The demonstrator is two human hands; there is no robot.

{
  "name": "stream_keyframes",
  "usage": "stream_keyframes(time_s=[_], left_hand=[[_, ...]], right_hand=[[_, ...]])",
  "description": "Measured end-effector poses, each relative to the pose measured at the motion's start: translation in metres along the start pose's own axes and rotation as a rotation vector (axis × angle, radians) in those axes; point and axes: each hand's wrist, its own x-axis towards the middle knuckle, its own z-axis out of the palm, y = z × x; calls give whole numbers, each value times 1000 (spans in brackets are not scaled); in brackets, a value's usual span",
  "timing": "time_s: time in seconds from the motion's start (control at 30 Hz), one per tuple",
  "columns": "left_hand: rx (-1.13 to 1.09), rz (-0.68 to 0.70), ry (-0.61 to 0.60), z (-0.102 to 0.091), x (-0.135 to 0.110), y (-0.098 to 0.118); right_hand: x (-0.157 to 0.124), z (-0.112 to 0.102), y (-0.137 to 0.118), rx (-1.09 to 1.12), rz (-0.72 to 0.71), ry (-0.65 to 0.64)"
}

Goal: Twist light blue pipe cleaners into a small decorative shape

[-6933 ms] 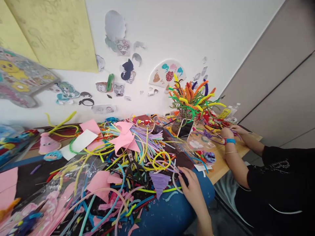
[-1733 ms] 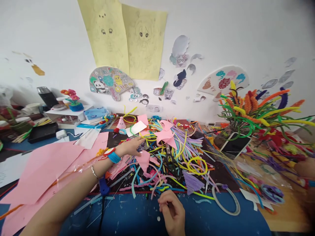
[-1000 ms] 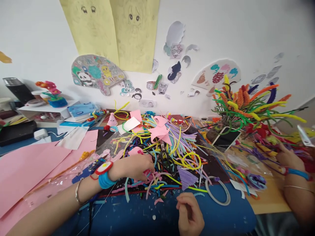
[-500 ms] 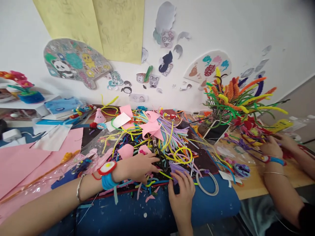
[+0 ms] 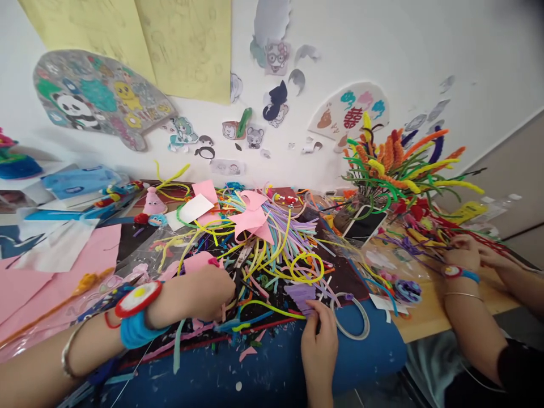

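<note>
My left hand (image 5: pixel 203 293) lies curled in a heap of coloured pipe cleaners (image 5: pixel 272 249) on the dark mat; its fingers are closed and what they hold is hidden. On that wrist sits a blue fuzzy band with a red, white and yellow disc (image 5: pixel 136 300). My right hand (image 5: pixel 319 340) rests at the mat's front edge, fingertips pinched on the lower end of a purple pipe-cleaner fan (image 5: pixel 300 293). A grey ring (image 5: pixel 352 318) lies just right of it.
A co-worker's hands (image 5: pixel 465 255) work among pipe cleaners on the wooden table at right. A vase of pipe-cleaner flowers (image 5: pixel 395 164) and a propped phone (image 5: pixel 364 224) stand behind. Folded pink paper (image 5: pixel 254 222) tops the heap; pink sheets (image 5: pixel 25 277) lie left. Blue table edge (image 5: pixel 276 371) in front.
My left hand has pulled back from the scissors in the heap and curled shut. My right hand stays at the purple fan. The view has swung a little to the right.
</note>
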Motion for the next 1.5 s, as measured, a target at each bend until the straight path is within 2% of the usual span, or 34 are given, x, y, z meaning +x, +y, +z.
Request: stream_keyframes(time_s=[0.1,0.17,0.23,0.33,0.43,0.5,0.53,0.67,0.8,0.97,1.13,1.2,1.27,1.37,1.5], left_hand=[[83,-48,-156,-10,4,5],[99,-36,-162,-14,10,8],[95,10,-111,-16,20,9],[74,99,42,-17,44,4],[202,220,356,-16,77,-8],[286,153,526,-14,100,-21],[303,137,546,-13,111,-28],[269,161,449,-11,144,-47],[286,243,389,-16,163,-50],[303,231,384,-33,169,-55],[267,211,413,-61,158,-76],[172,184,480,-75,152,-84],[79,175,496,-87,146,-90],[-66,177,444,-96,137,-94],[-143,206,331,-95,129,-104]], right_hand=[[3,-4,7,39,14,54],[4,-4,8,41,-10,33],[4,-3,8,38,-16,2],[3,-2,7,49,-28,-7],[3,-2,8,58,-50,10],[3,-2,9,51,-55,21],[4,-2,10,46,-59,26],[6,-2,14,15,-87,28],[8,-1,19,8,-138,25],[9,-1,21,17,-142,46],[7,0,21,-2,-155,33],[6,-1,22,-11,-158,28],[6,-1,23,-13,-169,24],[6,-2,25,-9,-204,37],[7,-1,24,24,-208,46]])
